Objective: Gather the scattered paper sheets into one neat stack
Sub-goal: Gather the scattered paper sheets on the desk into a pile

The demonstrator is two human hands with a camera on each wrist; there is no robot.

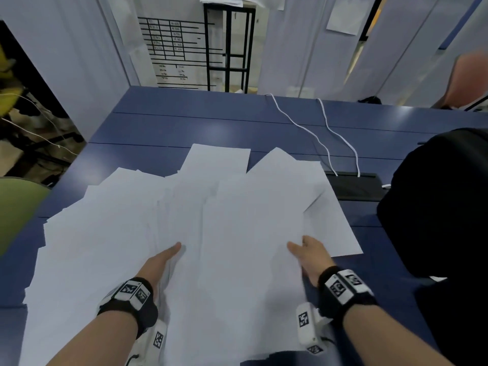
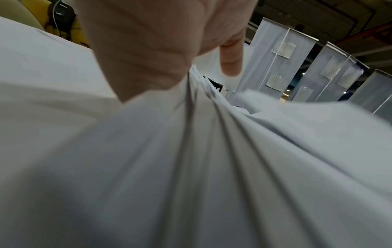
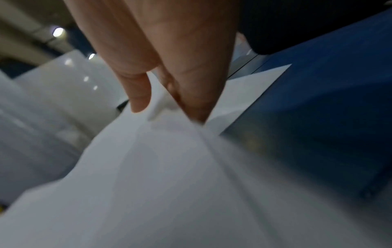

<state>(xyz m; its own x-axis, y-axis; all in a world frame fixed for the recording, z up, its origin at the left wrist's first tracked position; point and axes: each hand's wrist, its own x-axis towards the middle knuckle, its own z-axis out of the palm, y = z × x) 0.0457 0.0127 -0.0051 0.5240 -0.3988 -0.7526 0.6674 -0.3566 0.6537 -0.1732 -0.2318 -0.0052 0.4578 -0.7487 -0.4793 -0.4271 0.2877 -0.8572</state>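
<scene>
Paper sheets [image 1: 148, 220]: fanned to table's [image 1: 184, 122] left edge. Left hand [image 1: 158, 262], right hand [image 1: 311, 257] apparently gripped middle sheaf; overhanging sheets risked sliding off.

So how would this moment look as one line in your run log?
stage: gathering | left hand: holding paper sheets | right hand: holding sheets' right edge | stack: not yet neat | table: blue

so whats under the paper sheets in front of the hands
The paper sheets lie fanned and overlapping on a blue table, which shows all round them. Both hands' fingers are tucked under sheets and hidden. Anything else beneath the pile is covered.
</scene>
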